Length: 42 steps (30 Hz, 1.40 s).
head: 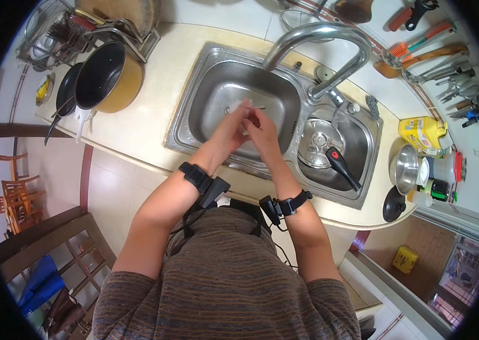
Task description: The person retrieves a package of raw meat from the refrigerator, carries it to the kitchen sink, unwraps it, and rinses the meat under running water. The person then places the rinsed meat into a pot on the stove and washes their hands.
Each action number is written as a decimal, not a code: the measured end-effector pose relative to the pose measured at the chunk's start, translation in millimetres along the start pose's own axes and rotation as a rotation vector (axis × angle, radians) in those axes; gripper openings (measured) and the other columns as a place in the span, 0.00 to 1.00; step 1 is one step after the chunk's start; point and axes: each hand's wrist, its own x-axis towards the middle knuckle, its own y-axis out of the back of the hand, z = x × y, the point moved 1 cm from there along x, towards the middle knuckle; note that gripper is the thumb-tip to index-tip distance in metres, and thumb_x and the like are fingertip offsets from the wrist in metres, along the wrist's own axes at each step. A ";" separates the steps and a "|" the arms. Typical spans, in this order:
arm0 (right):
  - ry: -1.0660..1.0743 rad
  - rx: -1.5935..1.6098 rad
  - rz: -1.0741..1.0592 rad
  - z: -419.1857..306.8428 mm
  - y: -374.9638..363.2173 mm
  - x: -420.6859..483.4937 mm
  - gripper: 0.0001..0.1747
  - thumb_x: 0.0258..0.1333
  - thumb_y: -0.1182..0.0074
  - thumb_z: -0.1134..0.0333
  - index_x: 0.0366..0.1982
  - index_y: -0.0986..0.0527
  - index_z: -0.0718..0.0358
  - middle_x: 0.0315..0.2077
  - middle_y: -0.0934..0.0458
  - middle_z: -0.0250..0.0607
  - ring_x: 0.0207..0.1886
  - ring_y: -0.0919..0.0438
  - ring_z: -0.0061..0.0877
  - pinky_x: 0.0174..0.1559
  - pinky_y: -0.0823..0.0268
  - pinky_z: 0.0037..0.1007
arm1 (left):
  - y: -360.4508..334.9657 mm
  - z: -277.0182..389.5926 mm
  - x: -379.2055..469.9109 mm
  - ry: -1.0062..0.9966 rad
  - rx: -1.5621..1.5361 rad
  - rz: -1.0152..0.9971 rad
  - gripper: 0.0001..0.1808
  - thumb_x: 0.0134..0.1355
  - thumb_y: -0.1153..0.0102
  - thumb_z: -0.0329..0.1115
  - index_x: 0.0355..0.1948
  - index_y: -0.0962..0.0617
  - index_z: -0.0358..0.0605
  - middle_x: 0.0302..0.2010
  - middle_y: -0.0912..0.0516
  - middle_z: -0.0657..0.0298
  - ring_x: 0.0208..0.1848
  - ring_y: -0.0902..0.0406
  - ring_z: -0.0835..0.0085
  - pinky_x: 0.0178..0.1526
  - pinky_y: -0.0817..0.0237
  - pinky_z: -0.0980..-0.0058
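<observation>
Over the large left basin of a stainless steel double sink (205,100), my left hand (235,127) and my right hand (262,131) are close together, fingers meeting. Something whitish and translucent (236,104) shows at the fingertips of my left hand; I cannot tell what it is or which hand grips it. A small metal piece (259,107) shows just beyond the fingers, partly hidden. The curved chrome faucet (328,29) arches over the back of the sink. In the right basin lies a round shiny metal lid or pan (318,142), with a black handle (343,168) across it.
On the counter's left stand a deep yellow pot (126,87), a black pan (67,89) and a dish rack (148,42). To the right are a steel bowl (405,170), a black lid (393,204) and a yellow jug (420,131). Utensils (439,72) hang on the wall.
</observation>
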 end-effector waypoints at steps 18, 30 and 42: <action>-0.106 -0.946 -0.361 122.4 -33.4 120.2 0.18 0.52 0.49 0.70 0.47 0.25 0.55 0.44 0.23 0.47 0.47 0.24 0.47 0.50 0.31 0.41 | 113.0 99.7 -28.7 -0.114 0.313 0.495 0.25 0.61 0.49 0.61 0.40 0.25 0.50 0.25 0.29 0.73 0.24 0.39 0.83 0.25 0.44 0.81; -0.019 -0.892 -0.364 161.1 -91.5 126.1 0.13 0.63 0.55 0.67 0.47 0.28 0.61 0.43 0.20 0.47 0.44 0.21 0.40 0.46 0.30 0.38 | 123.3 100.5 -26.0 -0.326 0.239 0.348 0.17 0.64 0.46 0.43 0.51 0.28 0.52 0.35 0.24 0.68 0.29 0.27 0.79 0.27 0.36 0.79; -0.284 -0.110 0.199 16.7 59.8 31.8 0.14 0.69 0.59 0.60 0.43 0.25 0.59 0.19 0.35 0.25 0.22 0.35 0.15 0.25 0.33 0.22 | 78.5 102.8 -5.1 -0.106 0.234 0.406 0.23 0.67 0.57 0.60 0.23 0.34 0.56 0.14 0.41 0.76 0.11 0.49 0.83 0.13 0.60 0.81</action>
